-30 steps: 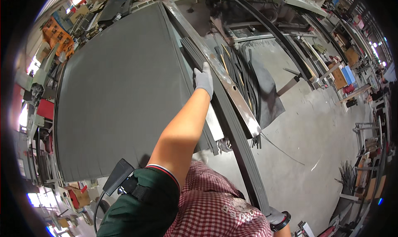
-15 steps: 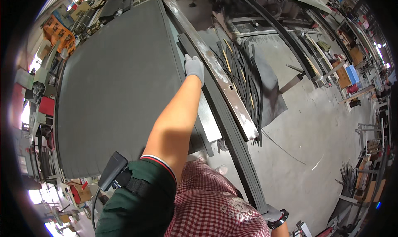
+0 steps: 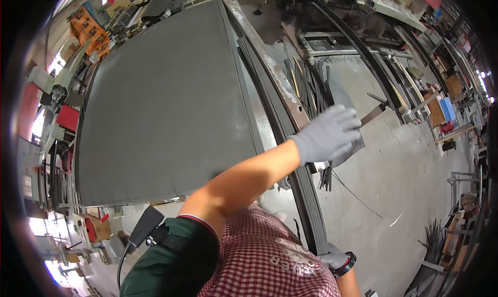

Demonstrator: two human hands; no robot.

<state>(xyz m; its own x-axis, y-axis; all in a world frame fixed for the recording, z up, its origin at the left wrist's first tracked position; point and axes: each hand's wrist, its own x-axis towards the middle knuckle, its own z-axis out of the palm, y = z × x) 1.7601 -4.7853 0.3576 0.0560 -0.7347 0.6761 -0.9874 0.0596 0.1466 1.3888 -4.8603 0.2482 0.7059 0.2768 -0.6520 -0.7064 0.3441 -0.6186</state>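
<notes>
Left hand (image 3: 329,134), previously on the dark strips (image 3: 310,208), is now off them, empty, fingers loosely spread, in front of metal rail (image 3: 280,81). Right hand (image 3: 334,256) still grips strips' near end. Strips run beside grey panel (image 3: 161,105).

A large dark grey sheet (image 3: 161,105) covers most of the tabletop (image 3: 266,131). Long dark strips (image 3: 307,206) lie along its right side, overhanging the near edge.

A scuffed grey floor (image 3: 373,193) lies right of the broad dark counter (image 3: 161,105). Cluttered shelves (image 3: 459,227) line the right rim beneath small bright lamps (image 3: 482,75); at left, an orange sheet (image 3: 89,29) and glaring white windows (image 3: 38,123).
</notes>
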